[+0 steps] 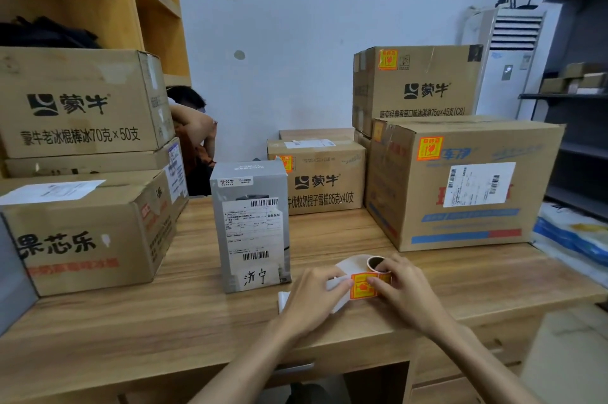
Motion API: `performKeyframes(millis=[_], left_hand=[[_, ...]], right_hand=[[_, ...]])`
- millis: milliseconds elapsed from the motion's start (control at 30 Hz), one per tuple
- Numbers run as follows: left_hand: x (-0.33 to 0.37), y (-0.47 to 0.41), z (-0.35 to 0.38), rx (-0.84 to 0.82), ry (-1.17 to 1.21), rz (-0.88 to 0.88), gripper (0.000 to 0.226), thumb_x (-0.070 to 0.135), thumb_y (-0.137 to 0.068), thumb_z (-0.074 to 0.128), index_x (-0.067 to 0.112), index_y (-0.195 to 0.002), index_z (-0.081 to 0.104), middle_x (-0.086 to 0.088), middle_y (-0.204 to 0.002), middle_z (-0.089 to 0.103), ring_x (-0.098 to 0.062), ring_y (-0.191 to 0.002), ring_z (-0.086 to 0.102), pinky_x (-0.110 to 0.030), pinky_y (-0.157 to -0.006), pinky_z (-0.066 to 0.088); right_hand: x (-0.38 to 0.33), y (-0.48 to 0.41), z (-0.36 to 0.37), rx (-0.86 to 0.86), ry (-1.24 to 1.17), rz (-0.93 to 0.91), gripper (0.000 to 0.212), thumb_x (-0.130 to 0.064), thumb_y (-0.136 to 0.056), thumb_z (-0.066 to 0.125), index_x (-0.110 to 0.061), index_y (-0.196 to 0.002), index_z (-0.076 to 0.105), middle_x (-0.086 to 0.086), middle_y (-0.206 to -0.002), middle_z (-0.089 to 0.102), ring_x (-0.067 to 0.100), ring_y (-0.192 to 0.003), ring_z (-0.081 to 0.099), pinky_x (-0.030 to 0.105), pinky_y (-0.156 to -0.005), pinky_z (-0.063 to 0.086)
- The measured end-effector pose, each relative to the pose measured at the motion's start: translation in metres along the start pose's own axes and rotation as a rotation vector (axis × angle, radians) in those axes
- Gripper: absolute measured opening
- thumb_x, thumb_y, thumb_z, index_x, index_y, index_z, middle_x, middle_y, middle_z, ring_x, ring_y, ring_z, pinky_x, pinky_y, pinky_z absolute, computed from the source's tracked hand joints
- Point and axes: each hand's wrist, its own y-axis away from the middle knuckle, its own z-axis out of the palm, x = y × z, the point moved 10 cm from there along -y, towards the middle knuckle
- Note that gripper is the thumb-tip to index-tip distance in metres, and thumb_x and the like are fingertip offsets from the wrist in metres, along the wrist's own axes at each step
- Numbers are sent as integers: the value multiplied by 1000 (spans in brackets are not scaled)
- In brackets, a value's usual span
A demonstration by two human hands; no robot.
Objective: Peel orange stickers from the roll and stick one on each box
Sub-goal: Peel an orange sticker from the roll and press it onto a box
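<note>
Sticker roll (376, 263) gripped in right hand (405, 289), left hand (312, 299) pinching white backing strip (349, 264), orange sticker (362, 287) between them

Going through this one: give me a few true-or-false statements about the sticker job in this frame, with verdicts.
1. The left hand and the right hand both hold the sticker roll. True.
2. The grey box lies flat on its side. False: it stands upright on the table.
3. The big box on the right carries an orange sticker on its front. True.
4. The top left box shows an orange sticker on its front. False: none shows there.
</note>
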Motion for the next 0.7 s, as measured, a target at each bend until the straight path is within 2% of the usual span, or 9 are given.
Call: performKeyframes(millis=[167, 333, 500, 600, 700], left_hand=[[-10, 3, 5, -36, 165, -69, 23, 48, -94, 63, 32, -96, 78, 15, -93, 73, -7, -94, 66, -42, -83, 54], [-9, 3, 4, -50, 209, -78, 20, 43, -95, 64, 30, -90, 78, 11, -87, 73, -8, -87, 64, -46, -82, 52], [-9, 5, 5, -86, 256, -95, 18, 41, -96, 66, 30, -93, 79, 9, -93, 73, -10, -92, 64, -43, -85, 51], [-8, 4, 4, -78, 274, -92, 17, 40, -95, 67, 29, -91, 79, 7, -93, 73, -10, -92, 64, -45, -86, 51], [-8, 5, 5, -92, 297, -96, 19, 38, -95, 68, 24, -91, 80, 3, -93, 74, -14, -93, 65, -46, -87, 51]], right_hand=[[3, 6, 2, 62, 1, 9, 14, -25, -88, 73, -17, -100, 70, -10, -96, 57, 12, -92, 56, 25, -75, 39], [0, 8, 2, 102, 1, 36, 16, -23, -88, 72, -17, -102, 69, -11, -97, 56, 14, -94, 55, 28, -75, 41], [-1, 10, 3, 116, 31, 111, 21, -27, -91, 68, -18, -110, 67, -6, -107, 58, 15, -101, 55, 30, -76, 43], [-8, 14, 2, 168, 79, 127, 25, -31, -91, 66, -23, -114, 61, -4, -111, 51, 18, -95, 57, 30, -68, 42], [-19, 21, -2, 240, 127, 88, 26, -28, -88, 68, -24, -106, 50, -4, -108, 44, 17, -81, 58, 32, -55, 49]])
